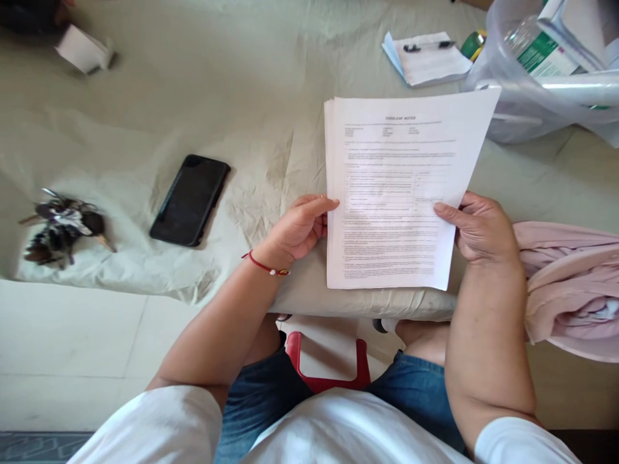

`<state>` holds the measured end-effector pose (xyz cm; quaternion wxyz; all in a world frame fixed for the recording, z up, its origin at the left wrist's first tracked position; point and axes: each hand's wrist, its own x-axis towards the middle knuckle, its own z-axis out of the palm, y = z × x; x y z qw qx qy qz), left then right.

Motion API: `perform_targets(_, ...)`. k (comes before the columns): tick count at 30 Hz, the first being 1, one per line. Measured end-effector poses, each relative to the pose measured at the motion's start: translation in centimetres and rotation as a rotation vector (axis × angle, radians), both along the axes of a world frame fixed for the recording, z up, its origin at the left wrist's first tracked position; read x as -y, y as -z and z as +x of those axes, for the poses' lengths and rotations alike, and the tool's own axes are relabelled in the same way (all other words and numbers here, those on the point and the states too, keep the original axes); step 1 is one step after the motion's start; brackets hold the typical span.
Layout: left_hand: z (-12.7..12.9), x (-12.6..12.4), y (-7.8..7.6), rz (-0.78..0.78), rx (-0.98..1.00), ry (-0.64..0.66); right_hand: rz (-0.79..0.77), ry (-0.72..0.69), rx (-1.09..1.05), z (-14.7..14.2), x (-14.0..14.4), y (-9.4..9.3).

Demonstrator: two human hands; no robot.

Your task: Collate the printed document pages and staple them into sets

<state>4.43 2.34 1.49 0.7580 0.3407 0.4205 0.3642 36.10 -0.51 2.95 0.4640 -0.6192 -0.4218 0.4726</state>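
A stack of printed papers (394, 200) is held up over the front edge of the cloth-covered surface, its top sheet headed "Overleaf Notes". My left hand (307, 222) pinches the stack's left edge, thumb on the front. On the other side my right hand (478, 225) grips the right edge, thumb likewise on the printed face and fingers behind. The fingers at the back of the sheets are partly hidden. A red string bracelet (265, 265) circles my left wrist. To the left of my left hand lies a black smartphone (190, 200), screen up.
A bunch of keys (65, 229) lies far left, with a small white box (84, 49) behind. At the back right, a notepad (430, 61) with a black pen sits beside a clear plastic bin (507, 103). Pink cloth (570, 277) lies right; a red stool (329, 383) shows below.
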Motion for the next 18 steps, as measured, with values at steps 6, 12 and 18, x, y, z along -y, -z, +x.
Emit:
perform_targets(6,0.6,0.6,-0.2,0.044,-0.004,0.012,-0.016,-0.022,-0.011,-0.3,-0.1,0.2)
perform_targets(12,0.8,0.6,-0.4,0.052,-0.018,-0.064,0.009,0.082,0.02,-0.1,-0.2,0.7)
perform_targets(18,0.6,0.5,-0.2,0.013,-0.03,-0.07,0.058,0.054,0.088,0.0,-0.5,1.2)
